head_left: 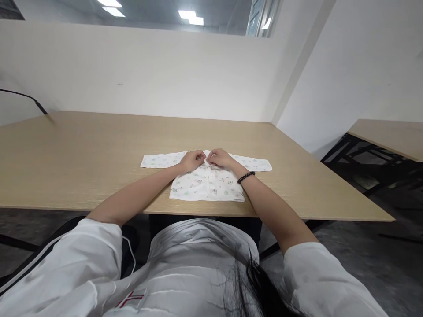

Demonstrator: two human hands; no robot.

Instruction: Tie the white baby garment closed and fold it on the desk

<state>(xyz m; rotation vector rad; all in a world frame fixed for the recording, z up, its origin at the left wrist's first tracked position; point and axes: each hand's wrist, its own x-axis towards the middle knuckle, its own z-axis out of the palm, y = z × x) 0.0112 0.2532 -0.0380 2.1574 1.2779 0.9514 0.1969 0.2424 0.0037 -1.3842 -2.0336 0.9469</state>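
Note:
A small white long-sleeved baby shirt (191,186) with a print of little coloured figures lies flat on the table, sleeves spread to both sides and hem towards me. Near its neckline, my left hand (193,160) pinches the front edge of the cloth. Close beside it, my right hand (220,157) pinches the same front opening from the other side. The fingertips almost meet over the middle line of the shirt, where the fabric is lifted a little. What exactly lies between the fingertips is too small to make out.
The shirt lies near the front edge of a wooden table (99,154). A thin black cable or lamp arm (39,105) reaches in at the left. White walls stand behind and to the right. Another table (393,136) with dark legs is at the right.

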